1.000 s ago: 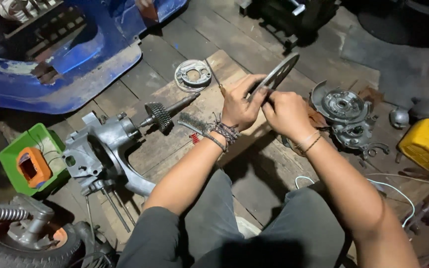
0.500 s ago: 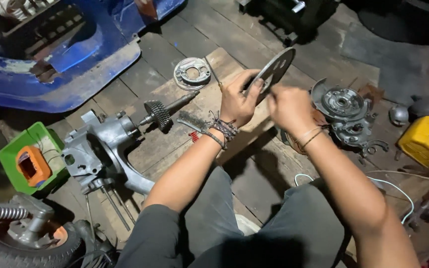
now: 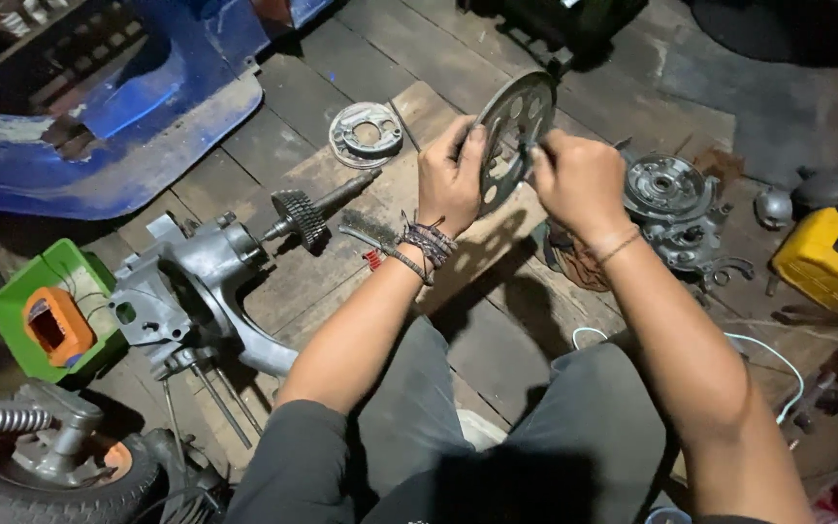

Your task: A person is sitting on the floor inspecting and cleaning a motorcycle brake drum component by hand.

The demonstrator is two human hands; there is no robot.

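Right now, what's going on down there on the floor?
A person sits on a plank floor, holding up a round perforated metal disc. The left hand grips its edge; the right hand works at its face with something too small to make out. An engine casing, a geared shaft and other parts lie around.

Dim scene, light from above the centre; hard shadows, dark corners, sharp focus
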